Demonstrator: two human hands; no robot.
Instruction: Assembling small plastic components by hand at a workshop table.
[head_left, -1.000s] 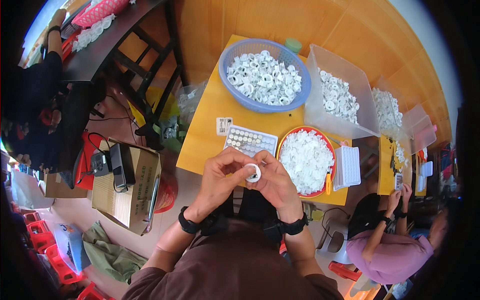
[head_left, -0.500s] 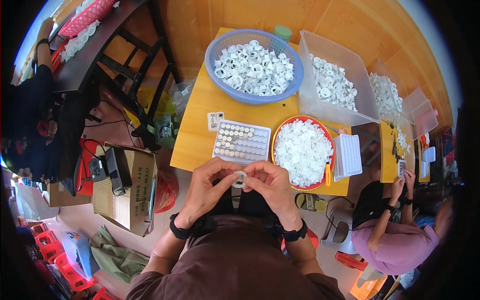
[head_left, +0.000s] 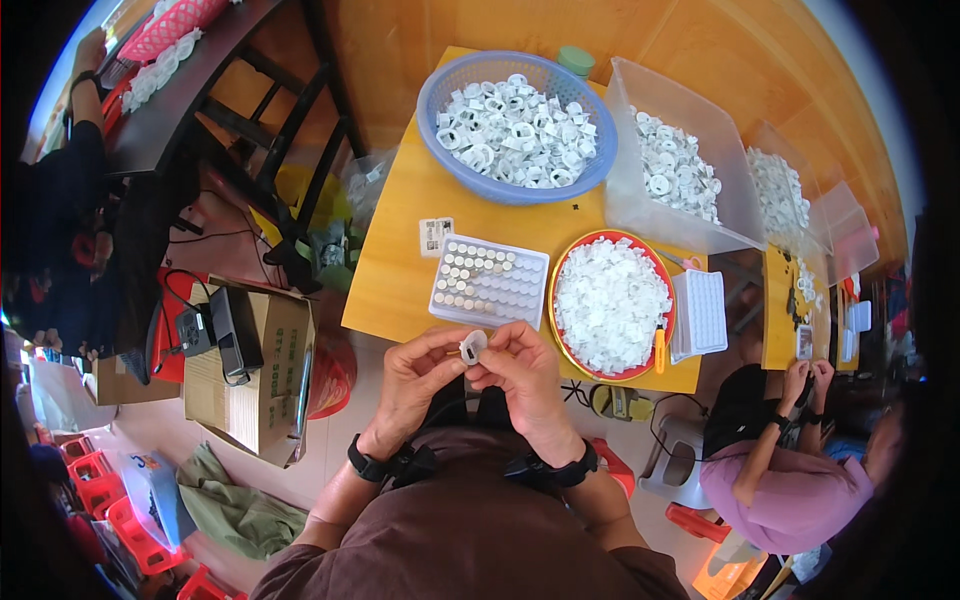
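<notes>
A small round white plastic part [head_left: 473, 347] with a dark slot is held up between my two hands, tilted on edge. My left hand [head_left: 418, 378] pinches its left side between thumb and fingers. On the other side, the thumb and fingertips of my right hand [head_left: 524, 378] close on its rim. Just beyond my hands, on the table, lies a white tray [head_left: 528, 292] with rows of round hollows, many filled with small pale discs. To its right stands a red round dish [head_left: 664, 268] heaped with small white pieces.
On the yellow table [head_left: 390, 275], a blue basket [head_left: 432, 130] and a clear bin [head_left: 735, 225] hold white plastic parts. A printed card [head_left: 435, 236], a yellow-handled cutter [head_left: 659, 352] and stacked white trays [head_left: 705, 310] lie nearby. A co-worker [head_left: 790, 490] sits right; a cardboard box [head_left: 270, 370] stands left.
The white part has turned from nearly flat to on edge between my fingers and shifted slightly up and left. The view has shifted a little; the co-worker's hands at right have lowered.
</notes>
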